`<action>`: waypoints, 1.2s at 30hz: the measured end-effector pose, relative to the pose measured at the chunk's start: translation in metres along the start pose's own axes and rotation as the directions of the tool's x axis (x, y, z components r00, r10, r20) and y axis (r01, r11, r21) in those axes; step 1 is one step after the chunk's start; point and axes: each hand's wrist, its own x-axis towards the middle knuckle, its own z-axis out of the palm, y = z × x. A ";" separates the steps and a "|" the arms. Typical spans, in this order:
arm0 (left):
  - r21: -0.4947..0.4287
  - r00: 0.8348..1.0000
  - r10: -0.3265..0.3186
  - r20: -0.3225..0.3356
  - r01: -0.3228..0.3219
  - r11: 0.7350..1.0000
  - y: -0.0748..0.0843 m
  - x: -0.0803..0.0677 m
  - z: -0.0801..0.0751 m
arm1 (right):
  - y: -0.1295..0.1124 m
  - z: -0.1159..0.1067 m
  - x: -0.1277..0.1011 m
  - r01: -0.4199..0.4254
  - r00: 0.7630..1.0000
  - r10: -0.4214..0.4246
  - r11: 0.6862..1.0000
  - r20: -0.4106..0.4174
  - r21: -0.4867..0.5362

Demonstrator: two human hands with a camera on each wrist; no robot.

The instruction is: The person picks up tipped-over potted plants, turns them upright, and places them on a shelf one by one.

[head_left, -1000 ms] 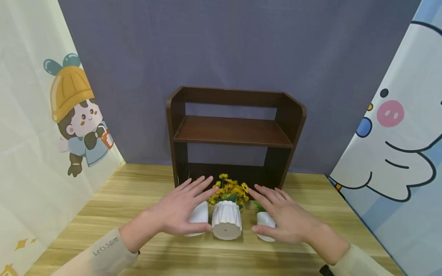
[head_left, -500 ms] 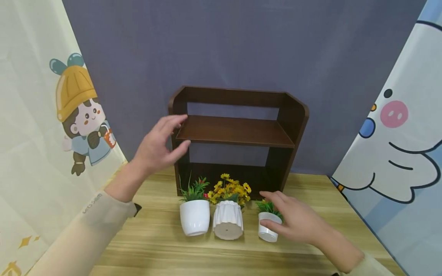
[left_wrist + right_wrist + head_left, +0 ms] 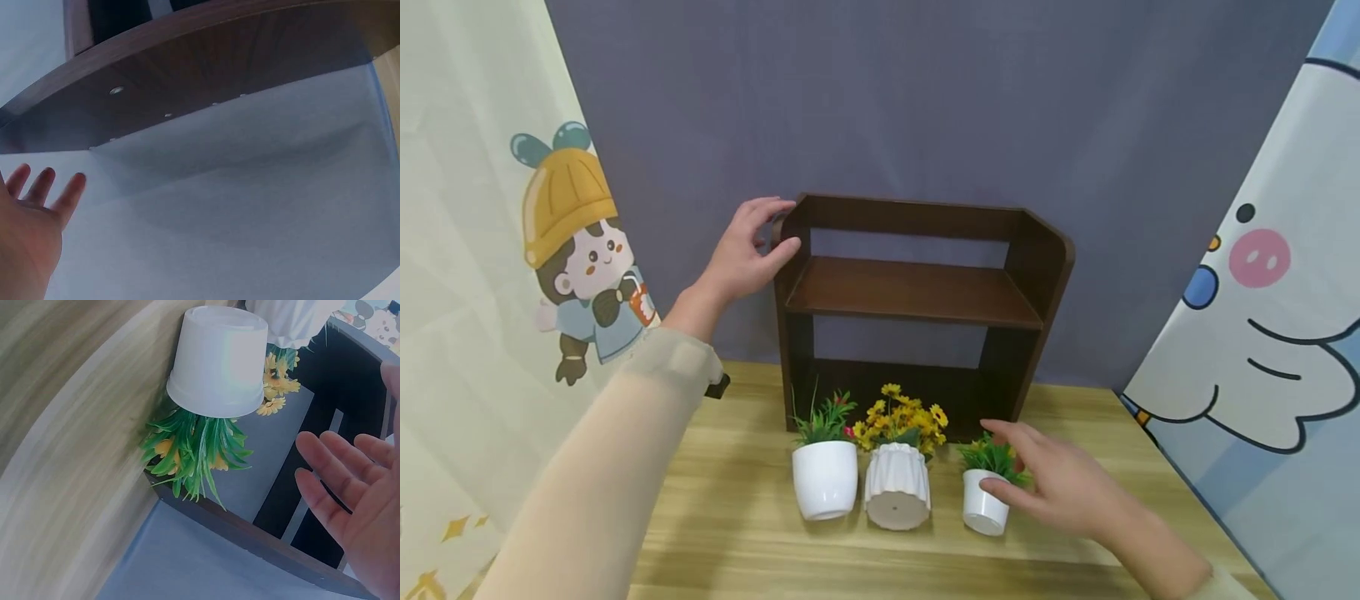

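My left hand (image 3: pixel 745 250) is at the upper left corner of a dark brown wooden shelf (image 3: pixel 917 292), fingers loosely spread; contact with the side panel cannot be made out. In the left wrist view its fingertips (image 3: pixel 74 187) stand apart from that panel. Over at the right, my right hand (image 3: pixel 1067 487) hovers beside a small white pot (image 3: pixel 985 504) with green leaves and yellow blooms, holding nothing. To that pot's left lie a fluted white pot (image 3: pixel 897 487) of yellow flowers and a larger smooth white pot (image 3: pixel 825 482) with greenery and red flowers.
The two-tier shelf stands on a light wood-grain table (image 3: pixel 760 550), directly behind the pots. A grey-blue cloth (image 3: pixel 917 100) hangs at the back. Printed cartoon curtains close off the left (image 3: pixel 467 250) and right sides.
My left hand has risen from over the left pot to the shelf's upper left corner, uncovering that pot. The right hand has shifted slightly right, showing more of the small plant.
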 end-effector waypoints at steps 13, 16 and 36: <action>-0.057 0.979 -0.171 -0.111 0.166 0.985 -0.003 0.000 0.026 | 0.007 0.003 -0.012 -0.070 0.997 0.071 0.994 -0.014 0.078; -0.084 0.972 -0.191 -0.136 0.181 0.980 -0.001 0.001 0.027 | 0.012 0.004 -0.014 -0.109 0.994 0.107 0.983 0.018 0.146; -0.068 0.966 -0.212 -0.148 0.204 0.977 -0.004 -0.002 0.030 | 0.028 0.048 -0.040 -0.326 0.945 0.288 0.798 0.154 0.508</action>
